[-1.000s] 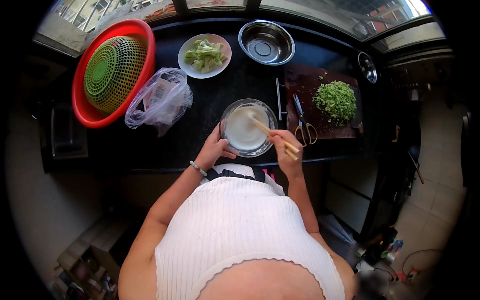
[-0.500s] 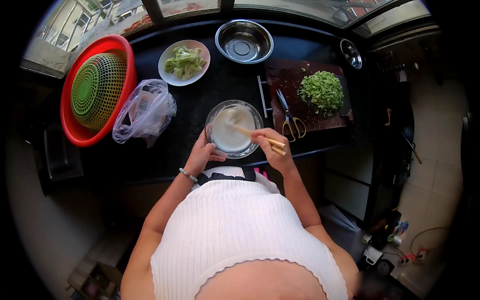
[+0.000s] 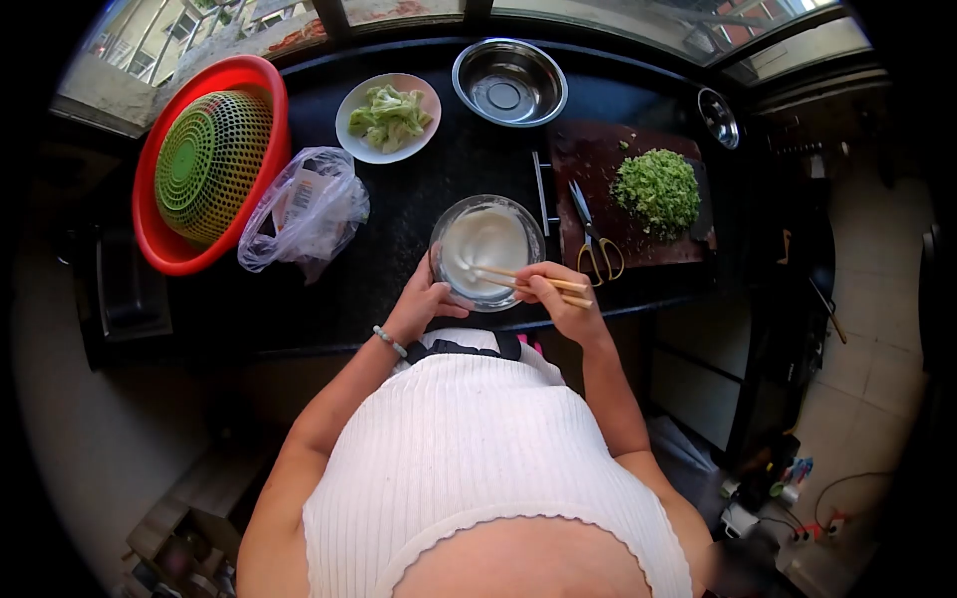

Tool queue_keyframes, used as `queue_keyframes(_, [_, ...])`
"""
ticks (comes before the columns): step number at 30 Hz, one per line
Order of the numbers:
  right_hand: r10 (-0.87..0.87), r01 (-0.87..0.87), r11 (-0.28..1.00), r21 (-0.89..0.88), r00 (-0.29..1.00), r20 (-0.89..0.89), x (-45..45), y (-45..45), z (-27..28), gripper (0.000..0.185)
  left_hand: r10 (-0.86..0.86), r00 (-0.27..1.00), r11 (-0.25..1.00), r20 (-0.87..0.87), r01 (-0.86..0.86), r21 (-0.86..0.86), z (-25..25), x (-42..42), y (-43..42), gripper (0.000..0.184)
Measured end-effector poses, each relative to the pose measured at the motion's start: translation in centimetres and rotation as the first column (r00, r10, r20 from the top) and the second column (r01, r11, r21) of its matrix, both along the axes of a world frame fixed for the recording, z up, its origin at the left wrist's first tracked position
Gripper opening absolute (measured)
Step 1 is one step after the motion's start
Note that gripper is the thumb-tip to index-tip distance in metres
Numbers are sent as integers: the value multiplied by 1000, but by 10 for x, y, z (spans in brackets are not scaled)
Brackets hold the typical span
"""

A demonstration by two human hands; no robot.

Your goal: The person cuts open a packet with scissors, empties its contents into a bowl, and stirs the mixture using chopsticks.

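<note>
A clear glass bowl stands near the counter's front edge with a creamy white batter inside. My left hand grips the bowl at its lower left side, thumb toward the front. In my right hand is a pair of wooden chopsticks, pinched near their thick ends. Their tips dip into the batter at the left part of the bowl. Just right of my right hand lie scissors with yellow handles, on the edge of a dark red cutting board.
Chopped green vegetable is heaped on the board beside a dark blade. Behind the bowl are a steel basin and a plate of pale green leaves. At left, a plastic bag lies by a red basin holding a green colander.
The chopsticks' tips have moved from the upper middle of the batter toward its lower left, and the swirl has shifted. The whole scene sits slightly farther right in view.
</note>
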State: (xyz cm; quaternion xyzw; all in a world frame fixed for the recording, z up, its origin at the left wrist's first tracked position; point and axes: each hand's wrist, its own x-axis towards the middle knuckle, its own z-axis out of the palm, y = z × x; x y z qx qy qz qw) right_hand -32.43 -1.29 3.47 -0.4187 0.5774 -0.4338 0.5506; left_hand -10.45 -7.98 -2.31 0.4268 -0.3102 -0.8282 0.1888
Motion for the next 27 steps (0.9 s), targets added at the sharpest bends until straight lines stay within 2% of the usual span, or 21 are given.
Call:
queue_keyframes(2, [-180,190,978,87,977,-114,-27,-4,0,17,15,1000,1000,-7,-15,-10,0,0,0,74])
queue_keyframes(3, [-288,291,957,-11,942,-171,-30,-6,-1,19,18,1000,1000,-15,-18,-9,0,1,1,75])
queue_keyframes(6, [-31,-45,962,-270,962,-271,-6,-7,-15,18,17,1000,1000,-17,-17,-14,2,-1,1,76])
queue_keyframes(7, [-37,38,999,-24,999,39,-2,-4,-5,19,14,1000,1000,-9,-14,-15,3,0,0,76])
queue_keyframes(8, [-104,102,994,45,993,49,-14,-3,-6,19,21,1000,999,-14,-22,-23,2,0,-2,76])
queue_keyframes(10, [-300,305,952,25,945,-127,-33,-6,-2,18,30,999,999,-21,-30,-25,0,1,2,77])
queue_keyframes(11, [-298,285,952,-113,945,-132,-23,-11,-2,18,23,999,1000,-25,-24,-18,-1,1,1,77])
queue_keyframes(12, [-213,154,951,-269,955,-206,-14,-13,-11,17,24,1000,999,-16,-25,-21,0,0,1,77])
queue_keyframes(14, [12,-12,997,-81,1000,-4,-7,-5,-9,17,28,1000,999,3,-28,-28,0,-1,0,78])
queue_keyframes(15, [-54,48,997,64,994,94,-17,-2,-8,17,31,999,999,-5,-32,-33,-2,-1,-1,77])
queue_keyframes(16, [-150,150,982,114,989,-10,-30,-6,-2,17,38,999,999,-12,-38,-34,-4,0,0,77])
queue_keyframes(18, [-298,289,954,-83,943,-149,-33,-13,-3,18,39,999,999,-13,-39,-25,-7,2,4,77])
queue_keyframes(19, [-241,198,956,-216,951,-193,-17,-17,-7,18,34,999,999,-11,-34,-23,-7,1,3,77])
queue_keyframes(20, [-72,-9,969,-245,946,-317,-10,-16,-6,18,30,1000,999,-9,-30,-25,-6,0,0,77])
queue_keyframes(22, [8,-10,999,31,998,54,-11,-10,2,18,20,1000,1000,6,-20,-21,1,0,0,77])
queue_keyframes(24, [-187,193,981,35,972,-140,-39,-13,-2,19,24,1000,999,11,-24,-25,0,1,1,77])
queue_keyframes(25, [-278,271,960,-67,949,-147,-34,-17,0,19,26,1000,999,9,-25,-31,-3,0,1,77])
queue_keyframes(26, [-240,205,958,-202,956,-168,-22,-21,-9,19,26,1000,999,4,-26,-41,-5,0,1,77])
queue_keyframes(27, [-71,35,981,-192,980,-188,-16,-19,-9,19,27,1000,999,10,-27,-44,-5,-1,1,77])
